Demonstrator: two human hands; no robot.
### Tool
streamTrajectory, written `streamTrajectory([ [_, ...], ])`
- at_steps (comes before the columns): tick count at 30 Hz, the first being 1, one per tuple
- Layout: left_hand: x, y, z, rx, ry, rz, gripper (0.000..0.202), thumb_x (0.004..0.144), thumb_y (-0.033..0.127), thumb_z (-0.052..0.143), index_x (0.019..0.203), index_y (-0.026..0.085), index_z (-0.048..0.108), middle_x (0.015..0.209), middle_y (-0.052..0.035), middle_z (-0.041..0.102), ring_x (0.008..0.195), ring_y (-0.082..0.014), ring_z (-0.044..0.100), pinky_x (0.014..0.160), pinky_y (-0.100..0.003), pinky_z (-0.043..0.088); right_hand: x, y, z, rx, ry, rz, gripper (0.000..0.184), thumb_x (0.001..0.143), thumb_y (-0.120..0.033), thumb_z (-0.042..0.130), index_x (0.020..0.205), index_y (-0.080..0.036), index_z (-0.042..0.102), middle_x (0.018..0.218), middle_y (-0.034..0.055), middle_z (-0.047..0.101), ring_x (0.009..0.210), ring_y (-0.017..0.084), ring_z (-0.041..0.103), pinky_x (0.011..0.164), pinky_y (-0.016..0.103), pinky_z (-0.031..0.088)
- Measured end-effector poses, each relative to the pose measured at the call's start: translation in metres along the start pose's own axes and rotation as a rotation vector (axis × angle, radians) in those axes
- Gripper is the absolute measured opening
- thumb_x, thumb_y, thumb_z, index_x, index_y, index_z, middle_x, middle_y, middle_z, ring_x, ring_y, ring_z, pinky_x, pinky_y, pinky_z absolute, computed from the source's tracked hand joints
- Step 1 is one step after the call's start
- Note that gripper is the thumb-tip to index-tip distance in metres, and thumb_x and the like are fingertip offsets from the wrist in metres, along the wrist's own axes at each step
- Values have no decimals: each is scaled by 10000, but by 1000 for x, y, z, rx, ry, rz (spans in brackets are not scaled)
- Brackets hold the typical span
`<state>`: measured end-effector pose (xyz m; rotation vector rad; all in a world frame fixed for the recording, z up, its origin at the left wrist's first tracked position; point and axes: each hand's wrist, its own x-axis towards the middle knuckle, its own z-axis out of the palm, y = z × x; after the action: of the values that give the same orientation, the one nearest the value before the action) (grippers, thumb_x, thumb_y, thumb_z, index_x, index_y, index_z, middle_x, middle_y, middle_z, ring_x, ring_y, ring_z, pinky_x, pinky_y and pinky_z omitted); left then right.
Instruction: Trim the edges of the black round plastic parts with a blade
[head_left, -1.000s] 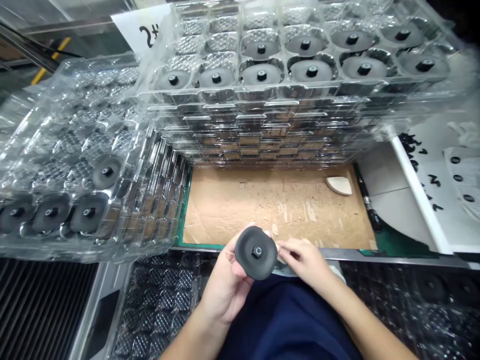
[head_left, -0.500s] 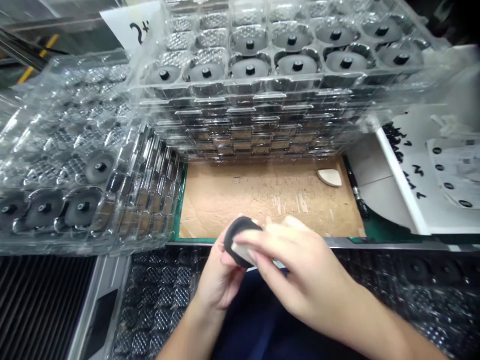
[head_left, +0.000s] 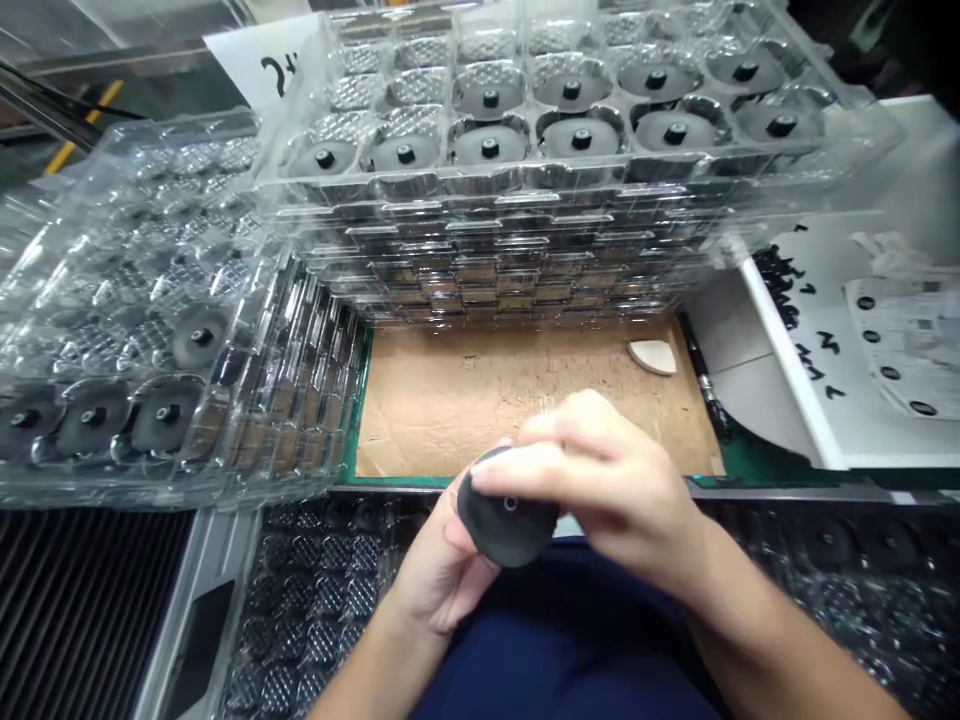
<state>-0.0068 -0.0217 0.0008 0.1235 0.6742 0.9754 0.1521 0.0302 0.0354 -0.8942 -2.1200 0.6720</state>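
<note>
My left hand grips a round black disc with a small centre hub, holding it from below over the table's near edge. My right hand lies across the disc's top, its fingers curled onto the upper rim. Both hands sit above my dark blue lap. Clear plastic trays stacked at the back hold several identical discs in round pockets. A second tray stack on the left holds a few more.
A brown cardboard sheet covers the table between the stacks, with a small pale wedge on it. A black pen lies at its right edge. White paper sheets sit on the right. Dark trays lie below the table.
My right hand has come from beside the disc to across its top, and the disc has turned so its hub faces up again. The view shifted slightly.
</note>
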Motion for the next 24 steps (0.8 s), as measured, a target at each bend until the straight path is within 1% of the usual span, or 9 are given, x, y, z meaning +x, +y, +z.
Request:
streamTrajectory([
  [3,-2,2,1,-65,-75,-10,593,534,412,820,1076,234,658,1105,-59,700,928,-226,689,818,-274,539,-13,33,15,34,74,299,269,939,-178,411,1089,-216,630,952,44,657,875,165,590,759,302,453],
  [5,-3,3,-1,-93,-105,-14,551,545,425,807,1053,260,672,1099,-39,707,923,-224,694,768,-252,558,-35,54,31,-62,30,448,270,926,-212,430,1113,-199,625,956,71,669,899,203,596,792,354,461],
  [9,0,5,-3,-116,-75,-32,459,546,375,820,968,239,701,1021,-19,727,896,-205,700,747,-236,567,-82,81,57,-41,-119,482,237,871,-202,484,1035,-202,656,927,63,709,848,224,650,738,360,498],
  [11,1,4,-2,-119,-58,-63,482,533,366,831,976,231,696,1018,-24,727,895,-209,701,750,-242,569,-88,82,55,-30,-106,515,231,870,-198,481,1042,-188,636,938,66,715,821,218,667,694,335,509],
  [14,4,2,2,-112,-60,-96,545,524,368,841,1026,233,677,1011,-30,723,879,-206,700,755,-246,564,-68,62,30,-42,26,577,231,910,-242,459,1105,-170,559,993,83,692,832,200,659,657,301,501],
  [17,4,-2,8,-59,-59,-79,537,533,377,837,1020,212,682,941,-17,719,838,-183,692,764,-240,547,-34,23,0,26,198,408,197,923,-255,500,1115,-239,540,1031,23,670,881,151,627,709,264,470],
  [20,4,-7,12,24,18,-21,482,579,355,818,1019,209,689,847,17,703,871,-175,670,835,-242,512,-11,-6,-14,72,35,-23,198,951,-221,460,1079,-238,610,832,-14,687,723,123,586,673,277,408],
  [22,3,-9,11,101,44,13,522,566,384,820,1032,192,684,853,-6,701,885,-194,657,862,-271,501,-6,-12,-15,26,-91,-43,250,964,-198,411,1041,-213,648,781,-4,674,681,125,549,649,291,366],
  [24,4,-11,8,186,71,38,608,495,459,832,1005,162,686,876,-59,707,843,-231,657,820,-333,527,-6,-13,-14,-77,-110,79,279,953,-159,397,1009,-194,668,781,14,663,678,138,518,632,303,330],
])
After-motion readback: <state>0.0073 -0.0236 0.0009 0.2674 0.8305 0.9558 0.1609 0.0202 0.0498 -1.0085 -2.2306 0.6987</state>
